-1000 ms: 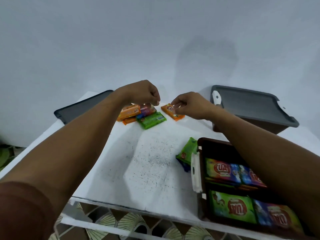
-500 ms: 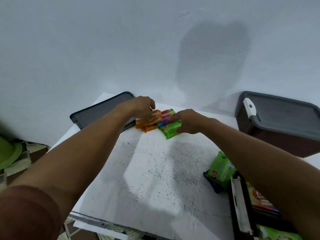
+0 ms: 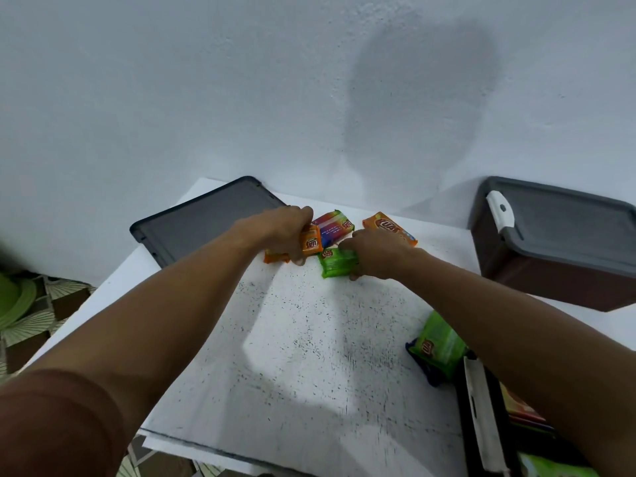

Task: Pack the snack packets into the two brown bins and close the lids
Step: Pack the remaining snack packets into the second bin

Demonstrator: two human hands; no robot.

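Left hand (image 3: 280, 229) fingers curl round a glossy orange packet (image 3: 312, 243), right hand (image 3: 377, 253) grips a flat, crinkly green packet (image 3: 335, 264).

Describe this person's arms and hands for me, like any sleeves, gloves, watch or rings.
No gloves on the left hand or the right hand, and both forearms are uncovered, with no watch or bracelet in view. A reddish-brown short sleeve covers the left upper arm. The right arm shows no sleeve before it leaves the frame. Rings are too small to tell.

Table (image 3: 309, 339) centre lies open (closed bin (image 3: 557, 270) blocks far right).
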